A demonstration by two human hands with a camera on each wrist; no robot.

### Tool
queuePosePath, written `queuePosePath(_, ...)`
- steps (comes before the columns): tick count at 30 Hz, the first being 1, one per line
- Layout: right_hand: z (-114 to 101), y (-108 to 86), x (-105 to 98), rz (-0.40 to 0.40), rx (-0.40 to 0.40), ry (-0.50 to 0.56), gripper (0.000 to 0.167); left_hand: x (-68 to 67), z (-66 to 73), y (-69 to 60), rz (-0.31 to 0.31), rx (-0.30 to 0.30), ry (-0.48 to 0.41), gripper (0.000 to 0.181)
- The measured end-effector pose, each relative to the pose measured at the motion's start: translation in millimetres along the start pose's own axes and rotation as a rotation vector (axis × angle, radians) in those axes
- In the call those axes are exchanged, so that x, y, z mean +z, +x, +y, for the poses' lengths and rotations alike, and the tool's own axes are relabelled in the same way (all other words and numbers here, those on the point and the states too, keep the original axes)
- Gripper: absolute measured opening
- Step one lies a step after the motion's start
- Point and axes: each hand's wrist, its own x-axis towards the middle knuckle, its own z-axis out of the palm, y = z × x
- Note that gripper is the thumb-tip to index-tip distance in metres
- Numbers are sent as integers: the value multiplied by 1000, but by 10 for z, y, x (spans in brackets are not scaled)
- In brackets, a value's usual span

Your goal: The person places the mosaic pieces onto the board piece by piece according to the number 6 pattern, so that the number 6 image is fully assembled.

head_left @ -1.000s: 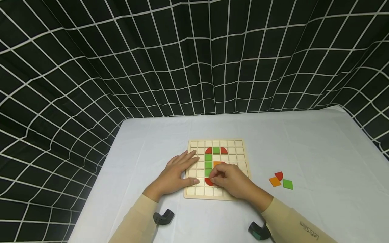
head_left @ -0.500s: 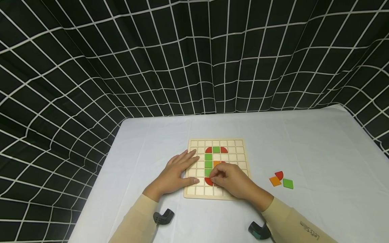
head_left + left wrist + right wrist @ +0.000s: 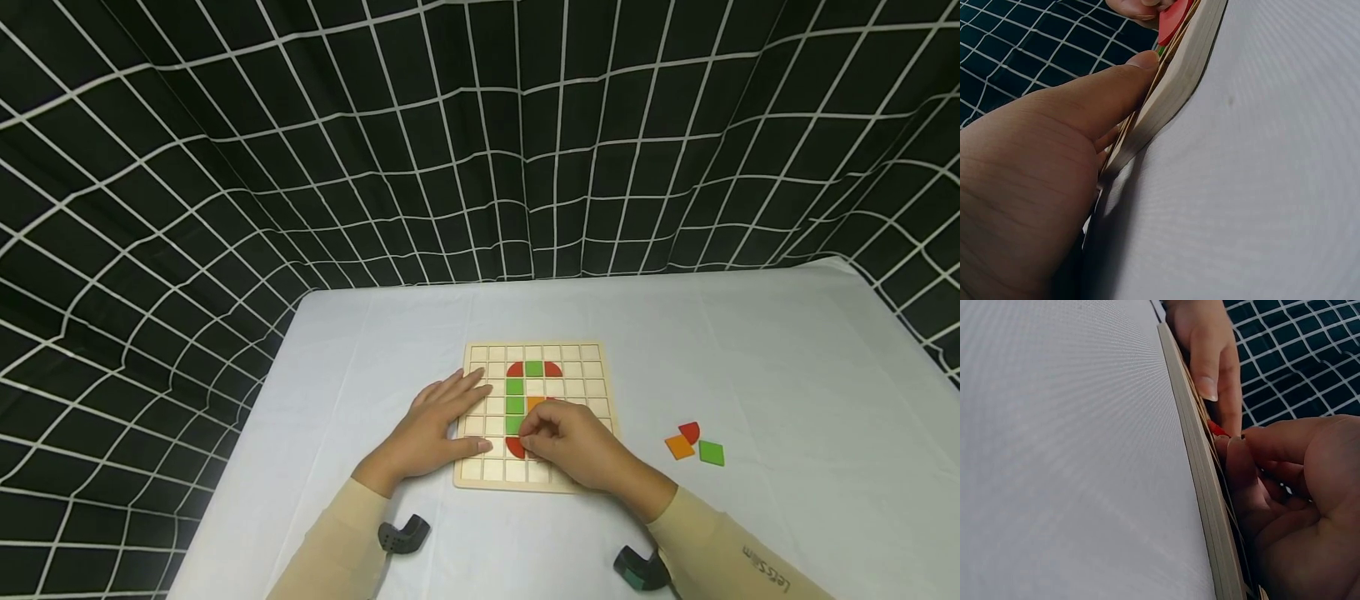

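A wooden grid board (image 3: pixel 480 473) lies on the table. My left hand (image 3: pixel 433 429) is spread over its left side, thumb and fingers fairly straight on the frame and squares. Thumb and forefinger of my right hand (image 3: pixel 573 442) pinch the edge of a red quarter-circle tile (image 3: pixel 514 447) at the lower left of the pattern; in the left wrist view this red tile (image 3: pixel 1174 24) stands slightly raised from the board. Above it runs a column of green square tiles (image 3: pixel 514 406). An orange tile (image 3: pixel 535 403) sits mid-pattern, and the right hand hides squares beneath it.
Right of the board, a loose orange tile (image 3: pixel 679 447), a red quarter-circle (image 3: pixel 689 432) and a green tile (image 3: pixel 712 453) lie on the white tablecloth (image 3: pixel 787 375). A black curtain (image 3: pixel 420 150) with white grid lines surrounds the table.
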Motion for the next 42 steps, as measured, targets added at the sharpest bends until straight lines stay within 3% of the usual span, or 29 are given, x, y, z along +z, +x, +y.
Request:
queuePosePath(26,-18,-28,-67,-24,-32,84,6,-8,4,4,-1,-3,-1,85)
queuePosePath(42,35,-48,-187,17,-63,175,7,7,-16,14,-7,-5,10,85)
